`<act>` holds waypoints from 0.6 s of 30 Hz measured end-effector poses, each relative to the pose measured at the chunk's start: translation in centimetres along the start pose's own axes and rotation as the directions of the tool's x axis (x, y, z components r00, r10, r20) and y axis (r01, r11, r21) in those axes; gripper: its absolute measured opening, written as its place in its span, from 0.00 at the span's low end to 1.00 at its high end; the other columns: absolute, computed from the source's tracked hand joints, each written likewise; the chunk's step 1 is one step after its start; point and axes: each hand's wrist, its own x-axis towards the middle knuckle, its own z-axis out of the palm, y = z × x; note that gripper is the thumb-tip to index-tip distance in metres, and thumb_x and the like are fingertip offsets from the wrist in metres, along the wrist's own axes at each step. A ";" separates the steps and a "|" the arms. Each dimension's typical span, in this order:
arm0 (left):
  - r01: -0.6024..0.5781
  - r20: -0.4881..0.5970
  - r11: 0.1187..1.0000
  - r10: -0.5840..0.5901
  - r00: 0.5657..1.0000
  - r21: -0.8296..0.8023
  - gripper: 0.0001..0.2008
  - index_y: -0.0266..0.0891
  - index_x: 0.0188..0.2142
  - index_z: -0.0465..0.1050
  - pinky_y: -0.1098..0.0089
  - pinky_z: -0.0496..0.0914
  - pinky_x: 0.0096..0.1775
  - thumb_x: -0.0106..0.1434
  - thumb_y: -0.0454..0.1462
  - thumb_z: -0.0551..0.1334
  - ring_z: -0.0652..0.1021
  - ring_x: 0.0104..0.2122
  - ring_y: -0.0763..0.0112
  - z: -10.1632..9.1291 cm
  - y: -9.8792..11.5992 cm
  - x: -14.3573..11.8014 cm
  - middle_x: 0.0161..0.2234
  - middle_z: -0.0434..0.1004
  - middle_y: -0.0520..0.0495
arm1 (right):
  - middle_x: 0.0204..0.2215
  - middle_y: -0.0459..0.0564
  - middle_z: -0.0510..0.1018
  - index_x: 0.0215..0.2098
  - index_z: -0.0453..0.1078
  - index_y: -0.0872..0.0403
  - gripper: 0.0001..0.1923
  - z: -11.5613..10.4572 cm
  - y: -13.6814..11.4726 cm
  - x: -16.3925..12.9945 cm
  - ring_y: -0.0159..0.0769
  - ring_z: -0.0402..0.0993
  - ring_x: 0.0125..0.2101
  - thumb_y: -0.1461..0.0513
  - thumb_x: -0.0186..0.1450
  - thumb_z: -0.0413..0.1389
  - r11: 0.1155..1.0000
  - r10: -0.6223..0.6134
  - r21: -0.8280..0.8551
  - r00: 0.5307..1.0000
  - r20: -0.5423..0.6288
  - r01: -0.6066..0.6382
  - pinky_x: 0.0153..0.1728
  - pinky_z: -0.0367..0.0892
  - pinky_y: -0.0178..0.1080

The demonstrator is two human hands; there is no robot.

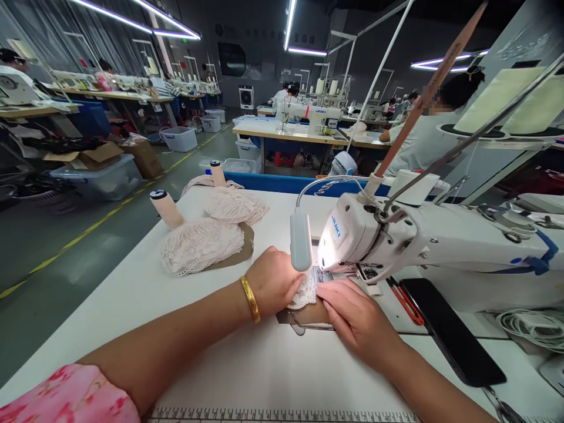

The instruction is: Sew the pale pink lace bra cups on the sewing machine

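A piece of white lace [304,295] lies under the lit head of a white sewing machine [352,235]. From the left, my left hand [274,281] grips the lace, its thumb along the edge and its other fingers partly hidden behind the lamp. My right hand [359,314] holds the lace's right side near the presser foot, fingers together. Beneath the lace is a brown piece [324,312], whose material I cannot make out. The needle area is mostly hidden by the machine head.
Lace bundles [202,247] and peach thread cones [166,210] stand at the table's left. A grey lamp [300,241] hangs close above my left hand. Right of my right hand lie red-handled thread snips [408,302] and a black phone [453,332]. Another person [409,141] sits beyond the machine.
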 end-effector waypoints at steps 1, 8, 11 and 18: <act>-0.020 0.005 1.000 0.020 1.000 -0.023 0.09 0.38 0.36 0.76 0.60 0.69 0.42 0.69 0.36 0.58 0.76 0.36 0.59 0.0 -0.3 0.0 0.33 0.78 0.43 | 0.52 0.54 0.80 0.62 0.66 0.51 0.21 0.1 -0.3 0.2 0.44 0.76 0.51 0.70 0.73 0.50 0.999 -0.013 0.041 1.000 0.010 0.012 0.51 0.74 0.47; 0.172 0.211 0.979 -0.146 0.967 -0.113 0.07 0.40 0.43 0.74 0.64 0.71 0.42 0.64 0.36 0.62 0.78 0.39 0.59 0.3 -0.3 -0.1 0.40 0.78 0.45 | 0.41 0.51 0.80 0.61 0.68 0.48 0.20 0.7 -1.7 1.0 0.43 0.71 0.40 0.69 0.74 0.50 0.995 0.034 0.083 0.988 0.151 -0.047 0.37 0.69 0.44; 0.211 0.227 0.970 -0.180 0.957 -0.118 0.03 0.41 0.36 0.72 0.65 0.69 0.40 0.61 0.35 0.62 0.77 0.38 0.59 0.2 0.1 -0.1 0.37 0.76 0.46 | 0.35 0.49 0.76 0.45 0.73 0.49 0.12 0.7 -1.6 0.8 0.41 0.68 0.36 0.69 0.73 0.50 0.993 0.077 0.074 0.980 0.183 -0.092 0.34 0.64 0.42; 0.316 0.271 0.864 -0.220 0.937 -0.391 0.03 0.42 0.30 0.65 0.69 0.61 0.31 0.57 0.35 0.59 0.69 0.27 0.68 0.3 0.8 0.0 0.26 0.69 0.54 | 0.39 0.49 0.76 0.46 0.67 0.49 0.06 -0.1 -1.6 0.4 0.41 0.71 0.39 0.56 0.73 0.56 0.913 0.318 0.227 0.940 0.122 -0.339 0.39 0.69 0.43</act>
